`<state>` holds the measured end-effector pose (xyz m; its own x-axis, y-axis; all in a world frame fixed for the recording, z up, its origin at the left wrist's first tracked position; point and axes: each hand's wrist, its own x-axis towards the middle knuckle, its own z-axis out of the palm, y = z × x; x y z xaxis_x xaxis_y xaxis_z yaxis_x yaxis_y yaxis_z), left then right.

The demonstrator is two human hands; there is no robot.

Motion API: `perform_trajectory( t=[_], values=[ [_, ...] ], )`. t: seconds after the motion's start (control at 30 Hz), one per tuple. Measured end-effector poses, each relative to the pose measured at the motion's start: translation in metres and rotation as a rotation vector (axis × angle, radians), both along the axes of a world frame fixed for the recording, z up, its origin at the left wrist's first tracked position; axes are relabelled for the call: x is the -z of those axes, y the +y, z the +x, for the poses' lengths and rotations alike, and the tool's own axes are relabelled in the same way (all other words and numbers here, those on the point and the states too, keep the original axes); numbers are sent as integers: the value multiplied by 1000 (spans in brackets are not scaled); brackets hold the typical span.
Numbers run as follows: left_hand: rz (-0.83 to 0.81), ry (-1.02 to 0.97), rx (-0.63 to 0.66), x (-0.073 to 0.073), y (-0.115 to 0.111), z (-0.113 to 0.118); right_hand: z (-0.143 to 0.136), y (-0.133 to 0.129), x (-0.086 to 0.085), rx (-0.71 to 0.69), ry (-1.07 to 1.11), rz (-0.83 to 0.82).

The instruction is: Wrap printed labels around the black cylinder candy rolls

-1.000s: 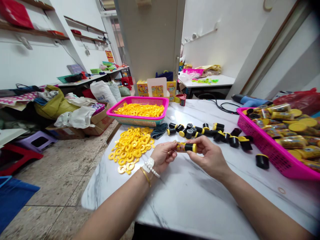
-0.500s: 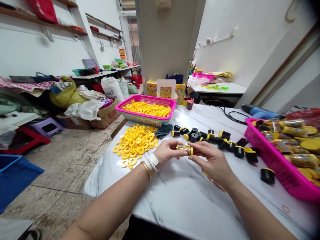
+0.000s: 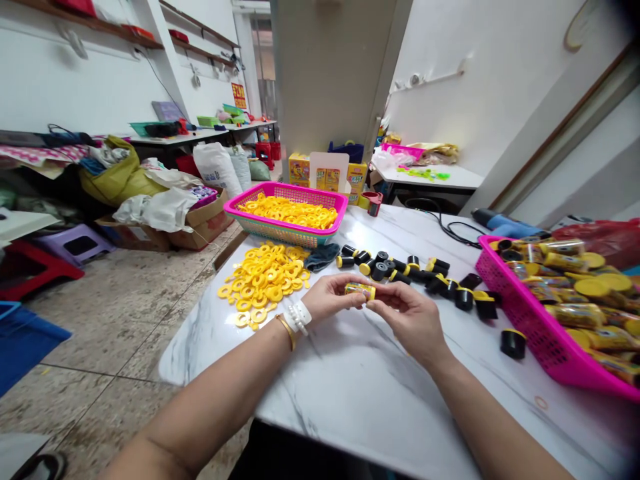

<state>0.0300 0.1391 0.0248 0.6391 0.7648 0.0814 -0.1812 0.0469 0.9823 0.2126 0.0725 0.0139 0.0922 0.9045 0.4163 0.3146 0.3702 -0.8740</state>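
In the head view a small printed tube [image 3: 359, 290] with a yellow end is held level over the table. My left hand [image 3: 330, 298] is closed around its left part, wearing a white beaded bracelet and a gold bangle at the wrist. Fingertips of my right hand [image 3: 407, 313] pinch the tube's right, yellow end. Just beyond the hands lie several black cylinders [image 3: 380, 270], some with yellow rims. Left of my left hand is a loose heap of yellow rings [image 3: 273, 277].
A pink basket [image 3: 287, 190] of yellow rings stands behind the heap, beside a dark cloth [image 3: 323, 257]. At right, another pink basket [image 3: 530, 327] holds printed tubes and yellow discs. Farther back are yellow boxes [image 3: 356, 180], a tape dispenser [image 3: 373, 202] and a blue heat-gun-like tool [image 3: 507, 223].
Both hands still grip the tube, and the right fingers have closed in on its end. A thin orange-edged strip below the right hand no longer shows. The view has shifted slightly.
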Motion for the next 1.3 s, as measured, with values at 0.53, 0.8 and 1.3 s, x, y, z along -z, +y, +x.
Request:
perform_trajectory(
  t=[0.53,0.8,1.3],
  values=[
    [-206,101,-39,13,4,3,-1,4,11,-52,-159,145],
    [241,166,-45,12,5,3,-12,5,7,-73,291,-307],
    [-371,-90,101,13,-3,10,3,4,11,-166,340,-90]
  ],
)
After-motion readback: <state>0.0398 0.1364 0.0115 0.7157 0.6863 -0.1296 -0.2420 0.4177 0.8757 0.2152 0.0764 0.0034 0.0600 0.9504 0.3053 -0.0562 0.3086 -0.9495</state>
